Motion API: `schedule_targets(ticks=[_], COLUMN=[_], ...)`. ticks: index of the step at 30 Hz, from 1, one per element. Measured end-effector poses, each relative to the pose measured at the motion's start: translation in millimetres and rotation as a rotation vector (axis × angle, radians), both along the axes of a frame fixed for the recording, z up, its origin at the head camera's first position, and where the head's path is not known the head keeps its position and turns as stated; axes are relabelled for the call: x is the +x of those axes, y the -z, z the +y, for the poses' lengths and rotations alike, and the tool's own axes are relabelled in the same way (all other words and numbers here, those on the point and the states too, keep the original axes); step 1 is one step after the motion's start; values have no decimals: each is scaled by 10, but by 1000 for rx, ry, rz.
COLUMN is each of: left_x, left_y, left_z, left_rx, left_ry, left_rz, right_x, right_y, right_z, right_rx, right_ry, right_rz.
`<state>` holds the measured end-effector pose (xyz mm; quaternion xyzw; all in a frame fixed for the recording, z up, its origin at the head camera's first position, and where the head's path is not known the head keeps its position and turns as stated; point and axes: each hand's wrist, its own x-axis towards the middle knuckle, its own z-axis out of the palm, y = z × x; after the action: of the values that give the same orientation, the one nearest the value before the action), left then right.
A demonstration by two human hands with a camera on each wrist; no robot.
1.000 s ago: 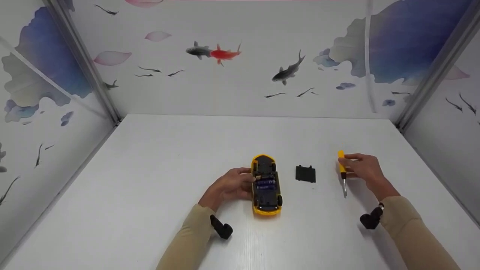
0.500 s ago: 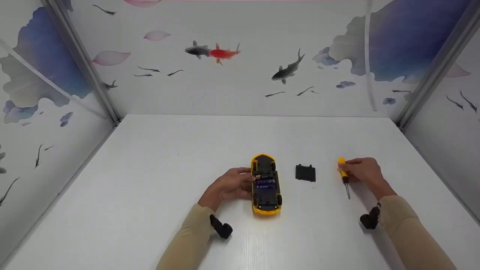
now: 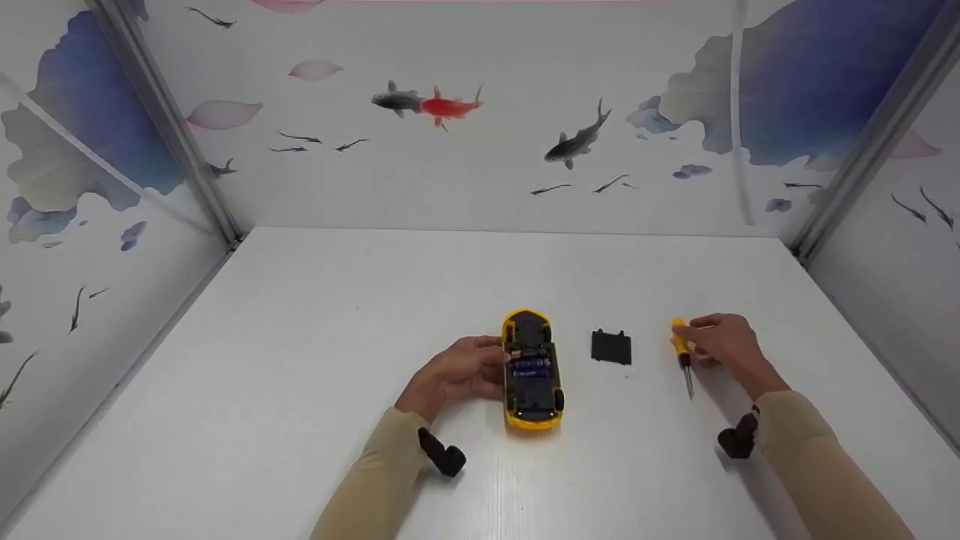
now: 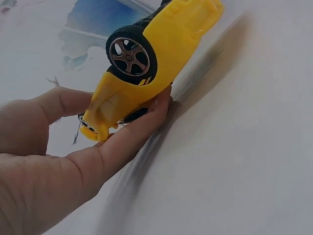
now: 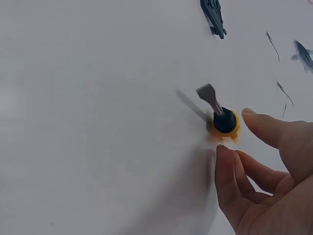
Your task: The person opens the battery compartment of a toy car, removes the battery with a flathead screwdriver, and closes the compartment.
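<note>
A yellow toy car is held upside down in my left hand, its black underside and blue batteries facing up. In the left wrist view, the thumb and fingers grip one end of the car. My right hand is around the yellow handle of a screwdriver, its blade pointing toward me. In the right wrist view, small gaps show between the thumb and fingertips and the screwdriver, which lies at or near the table. A black battery cover lies between the car and the screwdriver.
A tiny speck, too small to identify, lies just below the battery cover. White panels with painted fish and leaves enclose the white table at the back and both sides. Metal posts stand at the back corners.
My right hand has lowered the screwdriver toward the table, and its blade has swung right, then slightly back left. The fingers have loosened around the handle. My left hand and the car stay put.
</note>
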<state>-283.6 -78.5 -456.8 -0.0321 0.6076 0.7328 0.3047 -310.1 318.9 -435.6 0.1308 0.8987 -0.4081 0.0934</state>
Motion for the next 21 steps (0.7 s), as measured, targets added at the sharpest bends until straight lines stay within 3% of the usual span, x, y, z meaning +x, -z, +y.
schedule_targets(ticks=[12, 21], left_x=[19, 2], left_y=[15, -48], left_z=[-33, -33], left_rx=[-25, -39], left_ry=[38, 60], left_rz=[49, 50], right_x=[67, 151], right_y=[-183, -227], right_z=[-168, -422], right_rx=[-56, -70], right_ry=[-50, -166], right_rz=[58, 131])
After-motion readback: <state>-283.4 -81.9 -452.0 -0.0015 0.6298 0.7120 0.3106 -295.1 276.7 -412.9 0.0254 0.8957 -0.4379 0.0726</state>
